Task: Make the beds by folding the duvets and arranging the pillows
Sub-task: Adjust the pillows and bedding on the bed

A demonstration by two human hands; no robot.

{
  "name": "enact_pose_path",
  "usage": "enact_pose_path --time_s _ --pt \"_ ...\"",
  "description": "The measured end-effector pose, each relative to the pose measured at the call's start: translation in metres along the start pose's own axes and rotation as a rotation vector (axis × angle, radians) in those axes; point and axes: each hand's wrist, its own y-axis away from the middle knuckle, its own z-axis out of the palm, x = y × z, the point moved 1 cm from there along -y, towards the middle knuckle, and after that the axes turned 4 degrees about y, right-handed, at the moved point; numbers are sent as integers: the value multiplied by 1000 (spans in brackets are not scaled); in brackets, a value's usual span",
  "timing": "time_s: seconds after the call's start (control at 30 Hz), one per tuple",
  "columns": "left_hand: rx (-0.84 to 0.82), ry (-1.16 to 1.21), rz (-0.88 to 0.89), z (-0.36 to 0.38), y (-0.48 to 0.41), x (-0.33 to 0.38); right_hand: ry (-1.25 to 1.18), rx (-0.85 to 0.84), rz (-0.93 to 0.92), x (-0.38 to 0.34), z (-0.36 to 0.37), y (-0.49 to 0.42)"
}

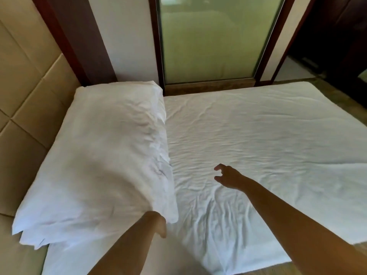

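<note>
A large white pillow [103, 155] lies along the head of the bed, against the headboard. My left hand [156, 223] holds its near right corner; the thumb shows and the fingers are hidden under the pillow. That corner looks slightly raised and blurred. Wrinkled white bedding [258, 135] covers the rest of the mattress, with a fold line at the right side. My right hand [228, 175] hovers just above the bedding right of the pillow, its fingers spread and loosely bent, holding nothing.
A beige padded headboard [25, 96] runs along the left. Beyond the bed stands a frosted glass panel [214, 40] in a dark wooden frame [156, 36]. Wooden floor [317, 268] shows at the bottom right.
</note>
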Motion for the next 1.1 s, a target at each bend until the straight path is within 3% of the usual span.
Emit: enact_pose_path --time_s 0.03,0.07,0.2,0.33,0.53,0.67,0.87,1.1 --pt "-107 41 3 7 5 12 -20 -18 7 11 -1 7" --pt "-101 111 10 8 9 21 -43 -21 9 23 -5 13" --pt "321 348 -23 -28 12 62 -127 45 9 91 -25 51" --pt "432 261 126 -84 21 183 -140 120 112 212 -51 120" --pt "411 22 566 -148 51 481 -137 467 561 434 -100 298" --pt "390 -217 847 -142 108 655 -189 707 896 527 -103 439" --pt "394 -516 1189 -92 174 825 -338 991 1251 586 -51 582" --pt "282 -650 1472 -19 208 955 -480 1101 1718 610 22 704"
